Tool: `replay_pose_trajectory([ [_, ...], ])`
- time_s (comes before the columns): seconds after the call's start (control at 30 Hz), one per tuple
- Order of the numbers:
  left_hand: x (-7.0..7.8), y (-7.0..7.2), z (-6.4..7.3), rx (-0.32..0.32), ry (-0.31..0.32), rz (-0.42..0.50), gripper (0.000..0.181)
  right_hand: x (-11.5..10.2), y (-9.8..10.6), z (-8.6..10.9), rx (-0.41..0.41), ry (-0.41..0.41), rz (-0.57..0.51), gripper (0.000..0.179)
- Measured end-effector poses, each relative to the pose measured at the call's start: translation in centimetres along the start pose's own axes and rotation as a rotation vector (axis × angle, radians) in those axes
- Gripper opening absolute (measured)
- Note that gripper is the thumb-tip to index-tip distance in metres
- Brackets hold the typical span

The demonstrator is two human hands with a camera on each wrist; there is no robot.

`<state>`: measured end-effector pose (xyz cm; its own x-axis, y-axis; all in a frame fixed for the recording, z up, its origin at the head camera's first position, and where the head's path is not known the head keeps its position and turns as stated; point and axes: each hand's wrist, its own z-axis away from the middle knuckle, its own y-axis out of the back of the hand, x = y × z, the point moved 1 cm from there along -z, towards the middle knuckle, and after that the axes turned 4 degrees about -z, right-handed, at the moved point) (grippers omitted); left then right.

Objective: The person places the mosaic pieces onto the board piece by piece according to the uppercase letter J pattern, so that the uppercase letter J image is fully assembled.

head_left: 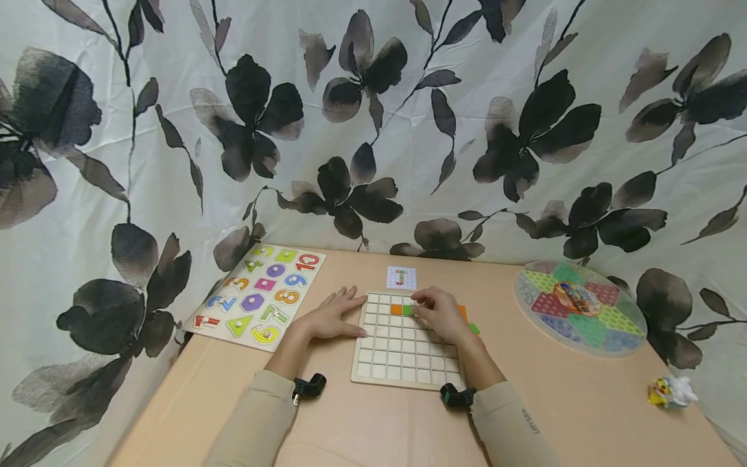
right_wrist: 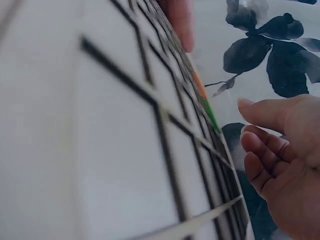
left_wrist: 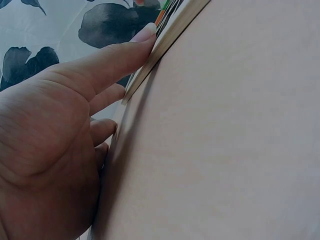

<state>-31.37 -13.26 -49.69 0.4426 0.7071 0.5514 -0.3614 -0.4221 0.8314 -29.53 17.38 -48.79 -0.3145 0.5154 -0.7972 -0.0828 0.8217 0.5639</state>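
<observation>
A pale wooden grid board (head_left: 380,373) with white squares lies in the middle of the table. An orange tile (head_left: 396,310) and a green tile (head_left: 406,311) sit side by side in one of its upper rows. My left hand (head_left: 329,316) is at the board's left side, fingers spread; in the left wrist view its thumb (left_wrist: 122,57) touches the wooden edge. Over the upper right of the board hovers my right hand (head_left: 440,316), fingertips right by the green tile. The right wrist view shows its fingers (right_wrist: 257,145) loosely bent, with nothing visible between thumb and index finger.
Behind the board is a small pattern card (head_left: 401,277). More orange (head_left: 463,312) and green pieces (head_left: 474,328) lie beyond its right edge, partly hidden. A number-and-shape board (head_left: 257,298) is at left, a round colourful game board (head_left: 580,308) and small toy figure (head_left: 671,392) at right.
</observation>
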Motion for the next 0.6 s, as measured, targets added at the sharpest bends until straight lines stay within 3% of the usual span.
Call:
replay_pose_trajectory([
  [0.33,0.0,0.0,0.1,-0.002,-0.001,-0.011,0.091,-1.6,1.4,0.1,0.026,0.067,0.003,0.028],
  [0.6,-0.1,0.0,0.1,-0.006,0.003,-0.016,0.091,-1.5,2.4,0.2,0.055,0.103,0.006,0.027],
])
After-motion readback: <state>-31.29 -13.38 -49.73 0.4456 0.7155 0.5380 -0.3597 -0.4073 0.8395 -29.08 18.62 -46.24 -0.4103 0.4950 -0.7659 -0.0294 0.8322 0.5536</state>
